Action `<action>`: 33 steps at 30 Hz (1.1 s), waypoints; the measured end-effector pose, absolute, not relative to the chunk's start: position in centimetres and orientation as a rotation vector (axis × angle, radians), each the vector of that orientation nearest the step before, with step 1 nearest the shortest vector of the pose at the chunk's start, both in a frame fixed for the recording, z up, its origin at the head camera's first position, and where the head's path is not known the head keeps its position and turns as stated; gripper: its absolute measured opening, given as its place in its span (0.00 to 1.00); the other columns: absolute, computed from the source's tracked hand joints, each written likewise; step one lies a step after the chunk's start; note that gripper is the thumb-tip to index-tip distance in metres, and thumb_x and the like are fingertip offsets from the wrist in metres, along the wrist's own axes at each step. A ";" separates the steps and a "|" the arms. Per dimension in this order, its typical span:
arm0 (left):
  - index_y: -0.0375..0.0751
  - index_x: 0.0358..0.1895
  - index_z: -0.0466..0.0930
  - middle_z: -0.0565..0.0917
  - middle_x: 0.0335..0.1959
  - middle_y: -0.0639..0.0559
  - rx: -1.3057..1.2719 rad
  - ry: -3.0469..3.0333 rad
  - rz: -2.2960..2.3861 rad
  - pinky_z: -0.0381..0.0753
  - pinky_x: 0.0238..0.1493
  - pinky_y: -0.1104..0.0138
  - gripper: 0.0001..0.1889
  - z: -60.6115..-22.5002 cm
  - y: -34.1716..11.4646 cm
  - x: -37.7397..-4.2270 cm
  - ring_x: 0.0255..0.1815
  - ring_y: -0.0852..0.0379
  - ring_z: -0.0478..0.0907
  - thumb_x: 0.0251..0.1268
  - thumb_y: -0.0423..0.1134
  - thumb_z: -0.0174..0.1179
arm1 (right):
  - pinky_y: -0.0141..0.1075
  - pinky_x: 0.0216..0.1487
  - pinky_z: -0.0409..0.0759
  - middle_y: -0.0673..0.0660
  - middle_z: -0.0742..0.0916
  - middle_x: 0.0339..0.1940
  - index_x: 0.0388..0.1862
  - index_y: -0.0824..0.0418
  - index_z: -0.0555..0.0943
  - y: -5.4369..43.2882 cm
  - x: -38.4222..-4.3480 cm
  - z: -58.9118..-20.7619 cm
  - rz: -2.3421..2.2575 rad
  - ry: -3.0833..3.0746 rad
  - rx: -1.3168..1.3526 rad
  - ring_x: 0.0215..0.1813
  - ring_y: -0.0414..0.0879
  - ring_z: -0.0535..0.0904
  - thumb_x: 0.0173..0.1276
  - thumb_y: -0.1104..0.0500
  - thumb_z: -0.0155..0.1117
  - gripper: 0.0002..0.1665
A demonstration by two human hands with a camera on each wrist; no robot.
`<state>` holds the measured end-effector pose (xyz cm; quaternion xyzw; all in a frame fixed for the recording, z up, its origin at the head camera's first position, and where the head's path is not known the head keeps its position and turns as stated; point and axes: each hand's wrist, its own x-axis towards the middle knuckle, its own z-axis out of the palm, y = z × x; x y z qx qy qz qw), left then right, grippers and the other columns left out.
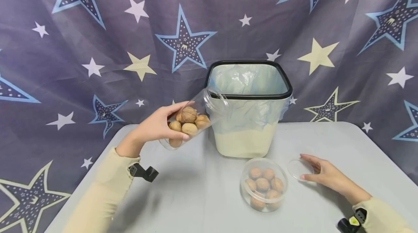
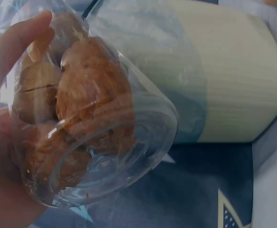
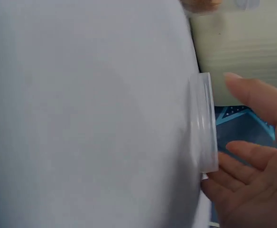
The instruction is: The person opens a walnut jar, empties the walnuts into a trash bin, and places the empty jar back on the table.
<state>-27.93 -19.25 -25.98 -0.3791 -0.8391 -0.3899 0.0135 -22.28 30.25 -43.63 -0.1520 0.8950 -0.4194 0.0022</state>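
My left hand [image 1: 160,124] grips a clear plastic jar [image 1: 213,107] with several walnuts [image 2: 96,90] inside. The jar lies tilted, its mouth end up and to the right, overlapping the bin's near left rim in the head view. Low over the table, my right hand [image 1: 330,176] is beside a clear round lid [image 1: 295,169], thumb and fingers spread at its right side. In the right wrist view the lid [image 3: 206,123] rests flat on the table, with a gap between it and the thumb [image 3: 252,92].
A cream waste bin [image 1: 245,142] with a black rim and a plastic liner stands at the back of the grey table [image 1: 183,196]. In front of it sits a clear round tub [image 1: 245,189] of walnuts. A star-patterned curtain [image 1: 228,15] hangs behind.
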 end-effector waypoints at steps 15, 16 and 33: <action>0.49 0.70 0.63 0.80 0.52 0.50 -1.093 -2.653 -1.073 0.73 0.52 0.72 0.44 -23.1 -21.0 -29.1 0.49 0.60 0.76 0.45 0.39 0.74 | 0.11 0.54 0.61 0.74 0.74 0.60 0.63 0.76 0.67 27.8 -23.1 -36.4 -1.420 2.954 -0.683 0.54 0.16 0.65 0.68 0.61 0.59 0.29; 0.49 0.70 0.63 0.81 0.51 0.50 -1.086 -2.656 -1.069 0.73 0.51 0.72 0.44 -22.9 -21.2 -29.2 0.49 0.60 0.76 0.45 0.39 0.74 | 0.11 0.54 0.61 0.73 0.74 0.61 0.64 0.75 0.66 27.5 -23.2 -35.6 -1.433 2.961 -0.685 0.54 0.16 0.65 0.69 0.61 0.58 0.29; 0.47 0.69 0.64 0.81 0.50 0.46 -0.959 -2.676 -1.048 0.74 0.45 0.73 0.43 -21.0 -21.8 -31.9 0.45 0.60 0.77 0.46 0.36 0.73 | 0.18 0.53 0.68 0.62 0.74 0.64 0.67 0.65 0.67 22.5 -25.6 -26.3 -1.867 3.044 -0.306 0.60 0.37 0.70 0.73 0.49 0.51 0.30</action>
